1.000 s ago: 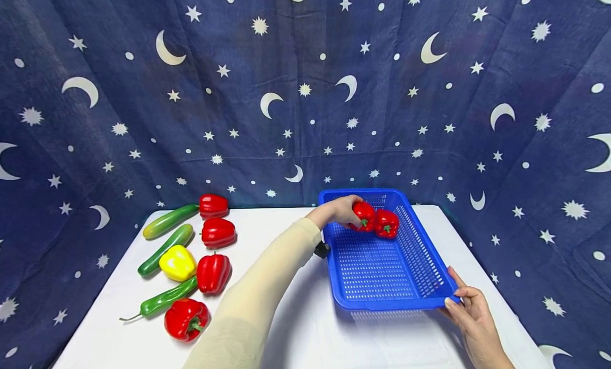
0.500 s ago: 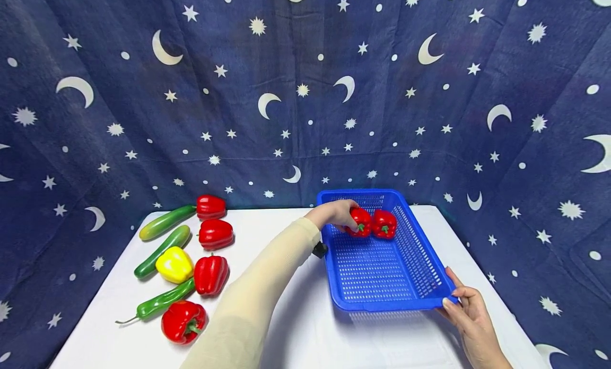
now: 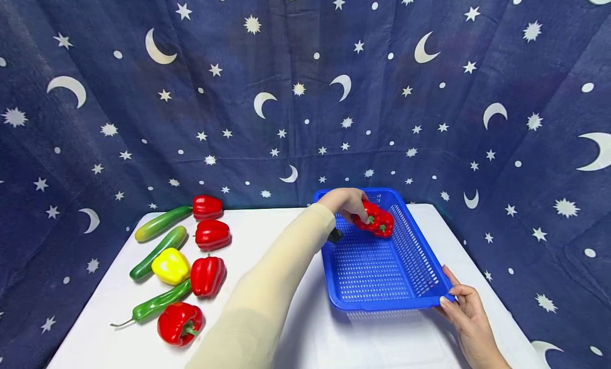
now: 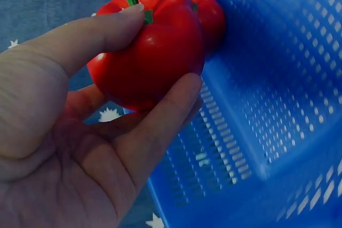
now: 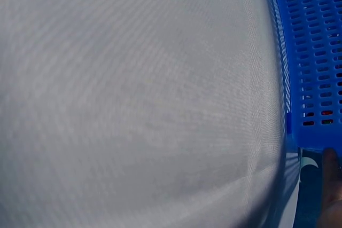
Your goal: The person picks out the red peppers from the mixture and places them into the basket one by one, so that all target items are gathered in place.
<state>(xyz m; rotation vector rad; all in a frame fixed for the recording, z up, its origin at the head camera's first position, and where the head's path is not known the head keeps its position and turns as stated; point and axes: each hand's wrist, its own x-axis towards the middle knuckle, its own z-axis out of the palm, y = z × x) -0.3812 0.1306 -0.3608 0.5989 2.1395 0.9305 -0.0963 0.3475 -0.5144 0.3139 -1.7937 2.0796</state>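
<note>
My left hand (image 3: 350,203) reaches into the back of a blue plastic basket (image 3: 334,284) and grips a red bell pepper (image 3: 366,223). Up close in the left wrist view, the thumb lies across the top of this pepper (image 4: 160,52) by its green stem, with fingers curled beneath. A second red bell pepper (image 3: 387,223) is right behind it, partly covered. At the basket's near right corner, my right hand (image 3: 470,316) holds the rim, thumb on top. The right wrist view catches the basket's slotted side (image 5: 315,52) and a dark finger (image 5: 331,180) at its edge.
Left on the white tablecloth (image 3: 267,226) lie several more red bell peppers (image 3: 207,276), a yellow bell pepper (image 3: 170,265), two cucumber-like vegetables (image 3: 159,252) and a long green chili pepper (image 3: 155,305). A dark blue curtain (image 3: 229,104) with moons and stars hangs behind.
My left hand has shifted slightly right with its red bell pepper, which now overlaps the second one in the head view. The right hand keeps its hold on the basket corner.
</note>
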